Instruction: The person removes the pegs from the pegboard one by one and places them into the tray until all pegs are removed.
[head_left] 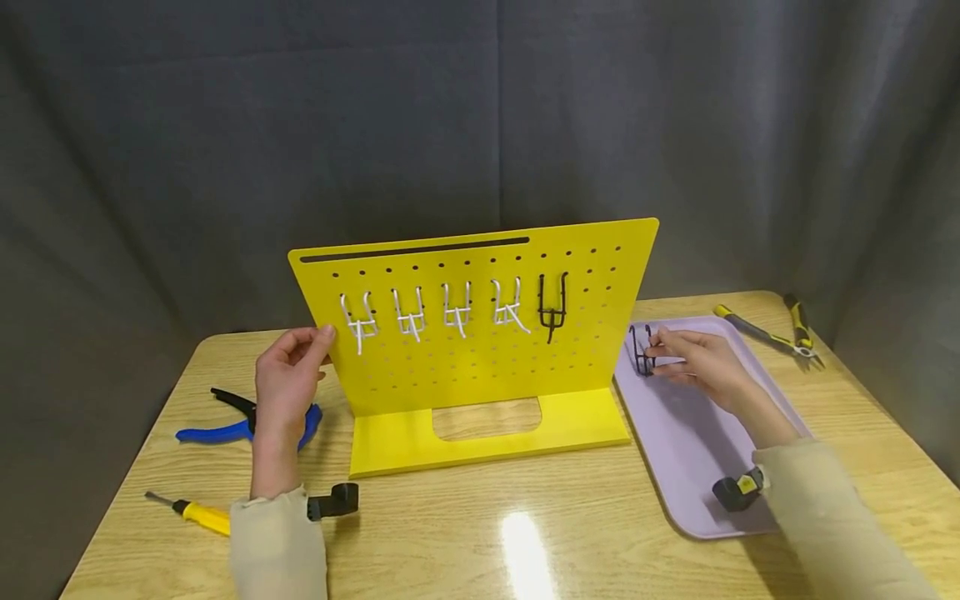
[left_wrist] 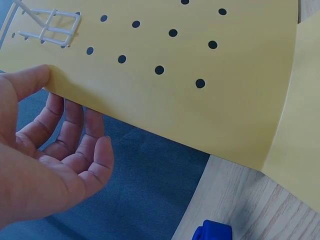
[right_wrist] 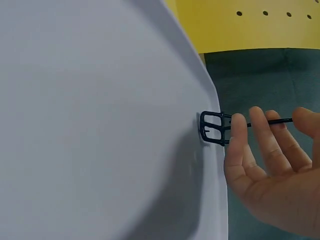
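Observation:
A yellow pegboard (head_left: 480, 358) stands upright on its flat base, with several white hooks (head_left: 411, 317) in a row and one black hook (head_left: 552, 312) to the right of them. My left hand (head_left: 288, 375) grips the board's left edge, thumb on the front face and fingers behind, as the left wrist view also shows. At the far left of the lilac tray (head_left: 693, 458), my right hand (head_left: 697, 367) pinches another black hook (right_wrist: 212, 127) between thumb and fingers. In the right wrist view this hook's wire frame is by the tray's rim; whether it touches the tray I cannot tell.
Blue-handled pliers (head_left: 217, 435) lie left of the pegboard, partly behind my left wrist. A yellow screwdriver (head_left: 202, 517) lies nearer, its end hidden by the sleeve. Two yellow-and-black pliers (head_left: 765, 335) rest beyond the tray at the back right. A grey curtain (head_left: 465, 125) hangs behind the table.

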